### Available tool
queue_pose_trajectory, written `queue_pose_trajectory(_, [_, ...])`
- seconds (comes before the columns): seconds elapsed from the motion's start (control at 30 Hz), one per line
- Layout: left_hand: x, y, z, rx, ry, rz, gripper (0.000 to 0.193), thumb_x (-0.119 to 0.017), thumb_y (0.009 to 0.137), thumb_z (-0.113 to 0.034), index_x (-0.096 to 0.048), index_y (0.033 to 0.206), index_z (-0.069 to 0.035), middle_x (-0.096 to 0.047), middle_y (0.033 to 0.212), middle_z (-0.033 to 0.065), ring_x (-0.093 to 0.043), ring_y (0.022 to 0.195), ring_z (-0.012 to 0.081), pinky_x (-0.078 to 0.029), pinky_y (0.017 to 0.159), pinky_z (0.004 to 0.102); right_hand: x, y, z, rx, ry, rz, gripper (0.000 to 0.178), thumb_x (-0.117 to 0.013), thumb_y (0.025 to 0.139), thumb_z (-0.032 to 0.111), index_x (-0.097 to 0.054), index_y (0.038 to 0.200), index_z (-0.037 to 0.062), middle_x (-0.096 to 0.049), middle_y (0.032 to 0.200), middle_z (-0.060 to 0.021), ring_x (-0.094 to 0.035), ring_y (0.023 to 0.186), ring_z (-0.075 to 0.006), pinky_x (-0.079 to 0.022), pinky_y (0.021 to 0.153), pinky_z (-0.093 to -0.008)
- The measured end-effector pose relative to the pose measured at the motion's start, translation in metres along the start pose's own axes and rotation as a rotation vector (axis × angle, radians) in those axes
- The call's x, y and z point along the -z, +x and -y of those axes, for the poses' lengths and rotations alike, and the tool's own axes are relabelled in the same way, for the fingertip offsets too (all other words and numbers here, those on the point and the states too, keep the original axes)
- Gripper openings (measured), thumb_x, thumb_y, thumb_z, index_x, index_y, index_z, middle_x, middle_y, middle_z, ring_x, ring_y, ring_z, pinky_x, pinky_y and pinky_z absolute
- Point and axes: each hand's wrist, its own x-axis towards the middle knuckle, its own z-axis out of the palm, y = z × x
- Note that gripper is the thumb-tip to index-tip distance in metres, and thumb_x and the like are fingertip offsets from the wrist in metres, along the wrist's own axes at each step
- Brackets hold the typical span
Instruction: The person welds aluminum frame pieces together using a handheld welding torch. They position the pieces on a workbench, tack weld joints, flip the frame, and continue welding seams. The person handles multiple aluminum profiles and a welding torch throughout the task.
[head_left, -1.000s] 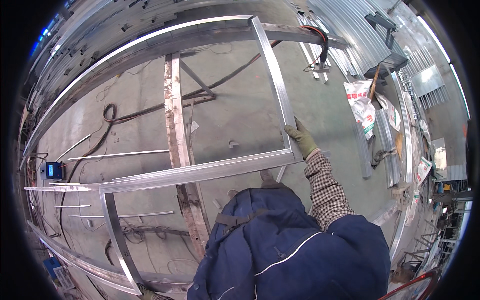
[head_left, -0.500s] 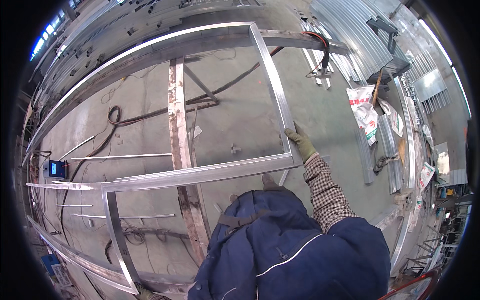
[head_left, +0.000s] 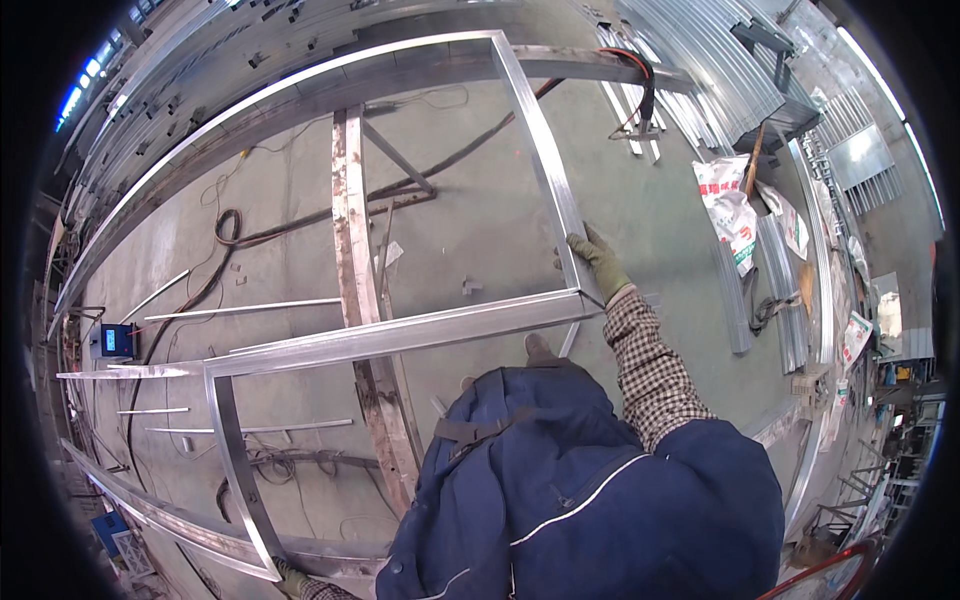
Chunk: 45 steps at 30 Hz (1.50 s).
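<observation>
A large frame of shiny square metal tube (head_left: pixel 542 150) spreads out in front of me, with one long tube (head_left: pixel 420 335) crossing right in front of my body. My right hand (head_left: pixel 600 264), in a green work glove, is wrapped round the right-hand tube just above its corner with the long tube. At the lower edge, my gloved left hand (head_left: pixel 290 578) is closed at the near end of a short metal tube (head_left: pixel 240 470); most of its fingers are hidden. A dark slit shows at the corner by my right hand.
Rusty steel support beams (head_left: pixel 352 220) lie under the frame. Black cable (head_left: pixel 228 228) snakes over the floor near a blue box (head_left: pixel 112 341) with a lit display. A cable-fed clamp (head_left: pixel 640 130) hangs from the far beam. Stacked metal profiles (head_left: pixel 700 60) and white sacks (head_left: pixel 728 210) stand at right.
My right hand and the frame's right side have shifted slightly up and away in the picture. The slit at the near right corner shows more plainly. Both hands keep their hold.
</observation>
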Motion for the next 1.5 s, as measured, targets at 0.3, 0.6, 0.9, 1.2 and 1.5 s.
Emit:
queue_pose_trajectory(0.3, [0.035,0.038,0.002,0.037,0.130,-0.006,0.073,-0.082,0.099,-0.043,-0.063,0.145,0.010,-0.070,0.143,0.0288,-0.071,0.128,0.0391,-0.056,0.111,0.0459,-0.005,-0.003,0.001,-0.009,0.018,0.020,0.074,-0.081,0.104,0.029,-0.047,0.167,0.0117,-0.075,0.110,-0.0097,-0.076,0.085,-0.0199,-0.062,0.070,-0.0329])
queue_pose_trajectory(0.6, [-0.088,-0.290,-0.286,-1.130,0.068,0.577,0.074,-0.086,0.091,-0.037,-0.059,0.151,-0.002,-0.061,0.151,0.0204,-0.060,0.136,0.0386,-0.051,0.115,0.0499,0.013,0.018,-0.012,0.036,-0.042,-0.014,0.067,-0.075,0.104,0.030,-0.047,0.160,0.0057,-0.072,0.118,-0.0099,-0.073,0.096,-0.0209,-0.063,0.079,-0.0363])
queue_pose_trajectory(0.9, [-0.140,-0.589,-0.421,-1.924,0.381,1.247,0.083,-0.087,0.087,-0.049,-0.057,0.148,-0.003,-0.069,0.142,0.0166,-0.065,0.134,0.0355,-0.051,0.113,0.0475,0.013,0.009,-0.014,0.065,0.006,0.068,0.068,-0.074,0.106,0.027,-0.045,0.165,0.0076,-0.072,0.114,-0.0078,-0.073,0.095,-0.0175,-0.062,0.079,-0.0331])
queue_pose_trajectory(1.2, [-0.155,-0.593,-0.410,-2.009,0.304,1.102,0.064,-0.087,0.081,-0.041,-0.068,0.133,-0.010,-0.073,0.129,0.0096,-0.071,0.120,0.0311,-0.057,0.096,0.0465,0.012,0.011,-0.025,0.113,-0.010,0.076,0.077,-0.076,0.104,0.017,-0.038,0.171,0.0045,-0.072,0.119,-0.0093,-0.073,0.093,-0.0176,-0.061,0.080,-0.0313])
queue_pose_trajectory(1.5, [-0.145,-0.606,-0.413,-1.855,0.281,1.161,0.069,-0.084,0.085,-0.055,-0.068,0.135,-0.009,-0.072,0.135,0.0113,-0.066,0.134,0.0319,-0.051,0.108,0.0509,-0.018,-0.010,-0.004,0.035,0.020,-0.023,0.073,-0.076,0.106,0.014,-0.042,0.170,0.0055,-0.072,0.111,-0.0080,-0.072,0.089,-0.0173,-0.060,0.076,-0.0296])
